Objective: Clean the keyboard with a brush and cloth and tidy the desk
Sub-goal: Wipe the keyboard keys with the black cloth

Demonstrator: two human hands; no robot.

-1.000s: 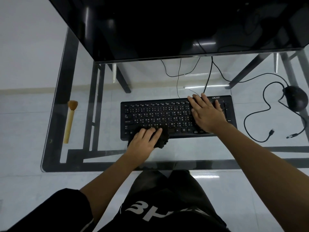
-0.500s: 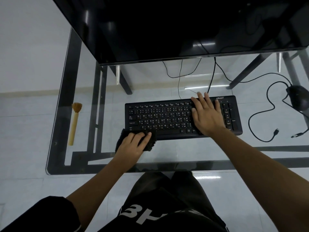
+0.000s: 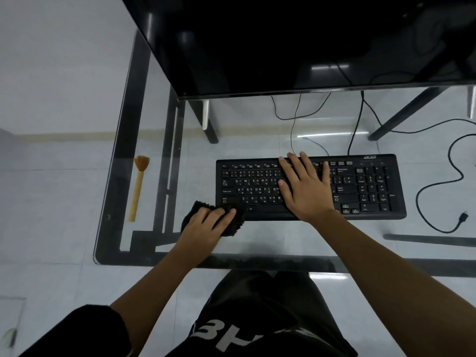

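A: Which step are we on?
B: Cloth stage, I'd say. The left hand (image 3: 206,225) lies on a bunched black cloth (image 3: 235,225), fingers together and fairly straight. It presses the cloth down at the near-left corner of the keyboard (image 3: 360,186). The cloth sits partly on the keyboard's front lip, partly on the glass desk (image 3: 283,243).
A: Right hand?
B: The right hand (image 3: 306,191) is flat on the middle keys, fingers spread, bracing the board. It grips nothing.
A: Brush?
B: The brush (image 3: 137,189) lies at the desk's left side, well apart from the keyboard, no hand on it. Its long axis runs near to far. Bristles point away from the person, handle end toward the near edge.
A: Keyboard orientation?
B: Long axis left-right, about parallel to the desk's near edge. Legends read upright from the seat, so the space bar row faces the person and the function row faces the monitor (image 3: 283,42).
A: Next move?
B: My guess is a sweep of the cloth rightward along the rows. The right hand sits in that path, so it would need to shift toward the number pad or lift. Keep pressure light, since I'd expect the board to slide on glass.
A: Tidying?
B: Not done, by the look of it. A loose cable (image 3: 461,220) with a free plug sprawls right of the keyboard, and brush and cloth are both out.
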